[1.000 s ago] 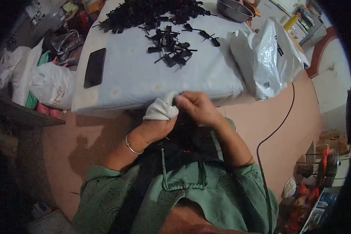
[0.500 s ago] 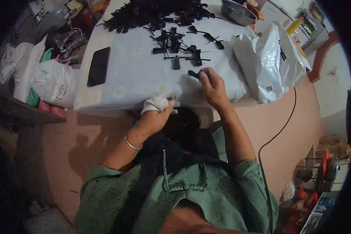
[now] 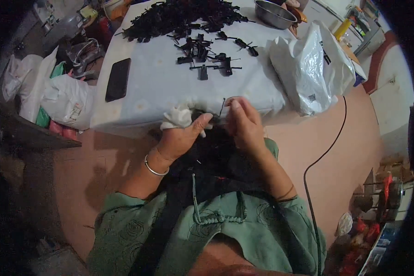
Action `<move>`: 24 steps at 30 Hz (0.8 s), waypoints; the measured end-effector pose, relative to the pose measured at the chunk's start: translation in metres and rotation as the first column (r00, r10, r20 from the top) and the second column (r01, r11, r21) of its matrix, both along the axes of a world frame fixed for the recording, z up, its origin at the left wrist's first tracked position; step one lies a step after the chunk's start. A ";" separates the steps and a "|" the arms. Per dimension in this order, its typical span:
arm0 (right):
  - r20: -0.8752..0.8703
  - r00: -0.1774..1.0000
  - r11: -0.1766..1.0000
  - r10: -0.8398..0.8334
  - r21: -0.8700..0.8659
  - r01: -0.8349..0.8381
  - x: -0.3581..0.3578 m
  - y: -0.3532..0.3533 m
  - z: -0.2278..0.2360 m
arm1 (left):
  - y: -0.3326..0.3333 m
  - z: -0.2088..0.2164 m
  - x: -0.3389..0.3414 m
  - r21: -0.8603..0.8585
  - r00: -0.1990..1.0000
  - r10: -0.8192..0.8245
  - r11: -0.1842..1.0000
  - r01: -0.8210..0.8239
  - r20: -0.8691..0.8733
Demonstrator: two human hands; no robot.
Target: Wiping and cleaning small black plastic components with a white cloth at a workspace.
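At the table's near edge my left hand [image 3: 183, 138] is closed around a bunched white cloth [image 3: 177, 118], its thumb pointing right. Just to the right, my right hand [image 3: 246, 124] pinches a small black plastic part, whose thin stem [image 3: 221, 108] sticks up between the two hands. My fingers and the dark background hide most of this part. Beyond the hands lies a loose group of similar black parts [image 3: 203, 71] with thin stems. A large heap of them [image 3: 184, 16] covers the table's far end.
A black phone [image 3: 118, 80] lies on the left of the white-covered table [image 3: 147, 87]. On the right stand a white plastic bag [image 3: 301, 69] and, farther back, a metal bowl [image 3: 275, 14]. A black cable [image 3: 324, 158] hangs at my right. Filled bags [image 3: 68, 99] sit on a shelf at left.
My right hand has moved left and toward me with the black part, from above the table to beside my left hand. My left hand stays near the table edge with the cloth.
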State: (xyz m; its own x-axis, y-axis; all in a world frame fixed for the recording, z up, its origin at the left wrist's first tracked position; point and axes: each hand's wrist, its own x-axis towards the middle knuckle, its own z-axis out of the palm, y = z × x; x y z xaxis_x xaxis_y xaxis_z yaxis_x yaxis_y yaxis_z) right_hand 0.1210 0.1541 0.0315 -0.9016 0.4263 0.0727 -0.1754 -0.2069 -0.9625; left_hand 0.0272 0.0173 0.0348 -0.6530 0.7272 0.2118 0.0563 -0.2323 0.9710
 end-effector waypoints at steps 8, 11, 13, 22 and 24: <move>-0.058 0.948 -0.083 0.313 0.993 0.088 0.020 -0.012 0.007 | 0.001 0.001 -0.002 -0.164 0.969 0.100 0.977 -0.139 -0.227; -0.176 0.943 0.074 0.283 0.984 0.162 0.018 -0.013 0.001 | 0.001 -0.003 -0.006 -0.188 0.987 0.039 0.980 -0.068 -0.157; -0.241 0.949 0.348 0.204 0.924 0.160 0.018 -0.016 -0.003 | 0.001 -0.004 -0.002 -0.143 0.990 0.009 0.989 -0.030 -0.144; -0.092 0.991 0.922 0.097 0.384 -0.054 0.022 -0.028 -0.004 | 0.005 -0.010 0.016 0.048 0.990 0.133 0.990 -0.130 -0.051; -0.119 0.982 0.893 0.145 0.444 -0.079 0.022 -0.027 -0.003 | 0.004 -0.009 0.014 -0.025 0.968 0.134 0.989 -0.143 -0.214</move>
